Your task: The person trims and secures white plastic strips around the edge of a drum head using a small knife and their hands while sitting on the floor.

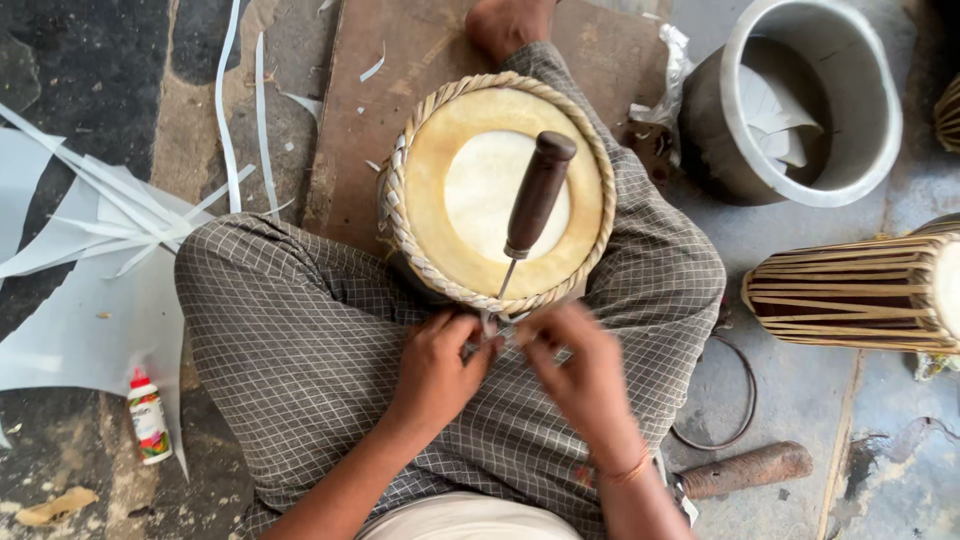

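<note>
Round tan hide-topped drum with braided rim point(497, 190) sat mid-frame on the lap, head facing up. Left hand point(437, 365) and right hand point(575, 368) pinched lacing at its lower rim, both grips clenched on the strap. Dark wooden-handled awl point(534, 203) stuck in the rim, long axis slanting toward upper right. Steel pot point(800, 100) upper right, strapped drum point(860, 292) right, glue bottle point(148, 417) lower left; room tight.

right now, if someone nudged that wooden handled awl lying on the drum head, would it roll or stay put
The awl would probably roll sideways: its dark handle looks round and smooth, lying loose on the flat drum head. The braided rim stands slightly proud, so it may stop there. The thin metal tip near the left hand and right hand looks sharp.
</note>
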